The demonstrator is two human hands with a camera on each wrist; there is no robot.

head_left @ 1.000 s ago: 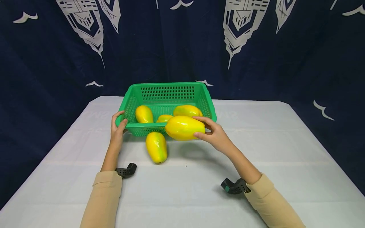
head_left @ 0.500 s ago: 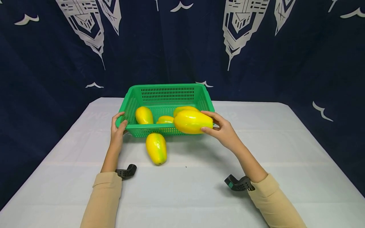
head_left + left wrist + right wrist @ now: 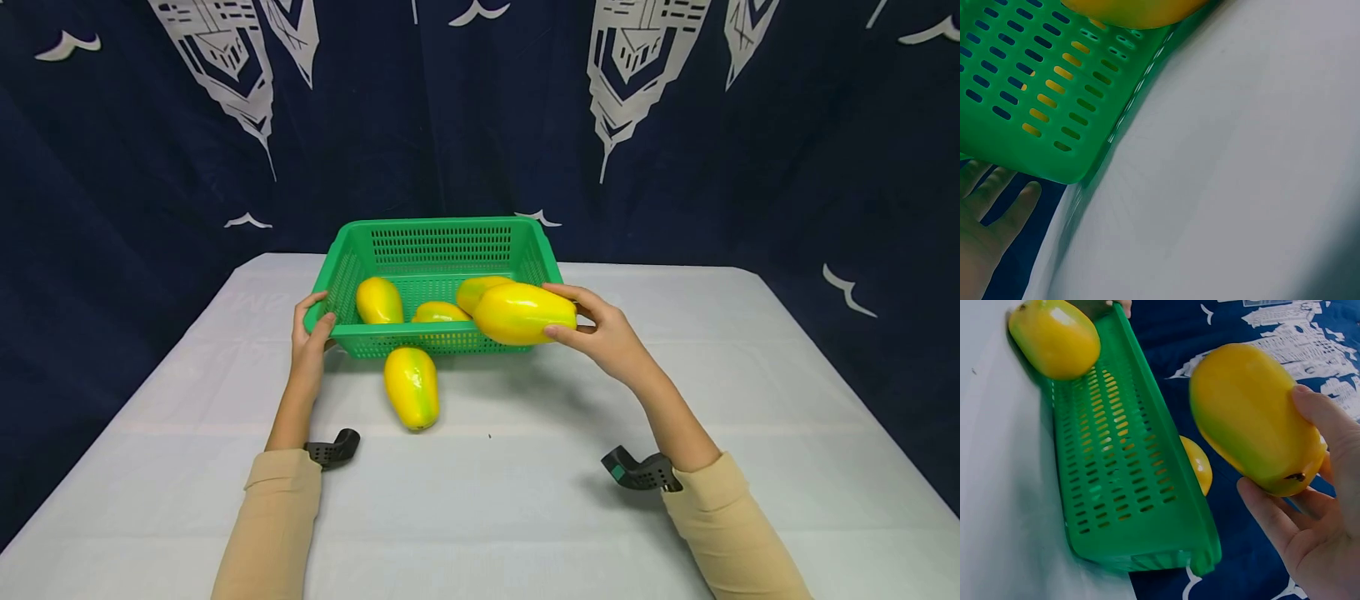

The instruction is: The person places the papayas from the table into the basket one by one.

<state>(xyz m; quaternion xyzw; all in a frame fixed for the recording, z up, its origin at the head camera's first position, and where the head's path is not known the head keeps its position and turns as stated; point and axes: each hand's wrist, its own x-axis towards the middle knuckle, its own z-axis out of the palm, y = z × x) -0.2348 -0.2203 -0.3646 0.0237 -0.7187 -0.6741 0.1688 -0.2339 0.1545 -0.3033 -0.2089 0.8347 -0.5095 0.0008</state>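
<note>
Yellow fruit point(image 3: 525, 314) pinched by right hand point(image 3: 611, 336) (forearm point(image 3: 678, 421) slanted).

The held fruit point(image 3: 525, 314) in my right hand point(image 3: 611, 342) hides part of the back fruit point(image 3: 478, 288) and the near right corner of the basket point(image 3: 382, 330). That basket's front wall covers the lower ends of the left fruit point(image 3: 378, 300) and middle fruit point(image 3: 441, 312). I can't see all the fingers of my left hand point(image 3: 307, 346). My sleeves point(image 3: 273, 525) run off the bottom edge. My left wrist's view cuts off the top fruit point(image 3: 1138, 12). The speck point(image 3: 490, 436) on the table point(image 3: 525, 517) is too small to tell.
</note>
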